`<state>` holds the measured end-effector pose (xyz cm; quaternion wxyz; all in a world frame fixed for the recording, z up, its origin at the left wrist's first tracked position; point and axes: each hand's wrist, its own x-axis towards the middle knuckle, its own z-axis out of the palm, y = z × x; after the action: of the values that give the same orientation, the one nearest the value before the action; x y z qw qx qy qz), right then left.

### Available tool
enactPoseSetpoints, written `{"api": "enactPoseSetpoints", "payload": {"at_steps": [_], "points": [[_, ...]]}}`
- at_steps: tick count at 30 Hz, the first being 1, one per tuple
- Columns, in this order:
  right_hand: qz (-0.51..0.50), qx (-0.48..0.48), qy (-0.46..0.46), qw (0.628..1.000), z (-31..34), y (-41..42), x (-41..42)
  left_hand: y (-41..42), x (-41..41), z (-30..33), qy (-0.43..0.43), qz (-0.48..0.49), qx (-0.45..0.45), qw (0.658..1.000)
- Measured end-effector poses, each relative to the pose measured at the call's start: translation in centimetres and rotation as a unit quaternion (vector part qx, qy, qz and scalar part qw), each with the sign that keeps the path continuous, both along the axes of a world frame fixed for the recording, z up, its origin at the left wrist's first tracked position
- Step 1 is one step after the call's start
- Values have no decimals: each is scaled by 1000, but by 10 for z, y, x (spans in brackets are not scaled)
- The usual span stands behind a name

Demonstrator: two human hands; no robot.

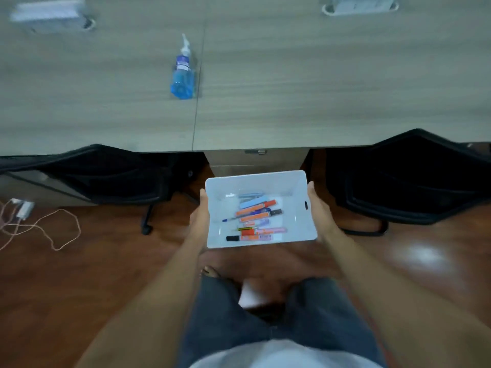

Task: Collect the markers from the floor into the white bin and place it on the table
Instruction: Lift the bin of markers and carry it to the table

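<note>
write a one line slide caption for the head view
Both hands, left hand and right hand, hold the white bin of markers above the floor, facing the table.

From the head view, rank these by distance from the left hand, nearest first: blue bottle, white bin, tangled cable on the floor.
1. White bin: held in the left hand, which grips its left wall.
2. Tangled cable: on the floor, off to the left.
3. Blue bottle: up on the table, ahead and beyond the desk edge.

Head camera looks steeply down, facing the somewhat blurred table [265,102].
</note>
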<state>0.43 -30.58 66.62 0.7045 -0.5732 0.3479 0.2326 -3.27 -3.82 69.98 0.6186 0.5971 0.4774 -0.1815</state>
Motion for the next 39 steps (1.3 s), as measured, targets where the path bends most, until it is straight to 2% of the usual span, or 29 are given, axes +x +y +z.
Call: {"api": "enactPoseSetpoints", "payload": {"at_steps": [3,7,11,20,32,39], "points": [[21,20,-13,999,29,-4,20,-1,7,55,-48,9,-10,999],[53,99,-49,992,78,-6,54,3,32,90,-97,22,-19,995],[89,130,-97,983,120,-12,87,-1,64,125,-140,15,-40,989],[116,110,-168,973,180,-22,166,-18,140,183,-180,1,-3,984],[81,87,-128,985,149,13,317,14,313,168,-150,26,16,988],[35,56,-99,993,127,24,393,36,409,135,-99,-17,-11,995]]}}
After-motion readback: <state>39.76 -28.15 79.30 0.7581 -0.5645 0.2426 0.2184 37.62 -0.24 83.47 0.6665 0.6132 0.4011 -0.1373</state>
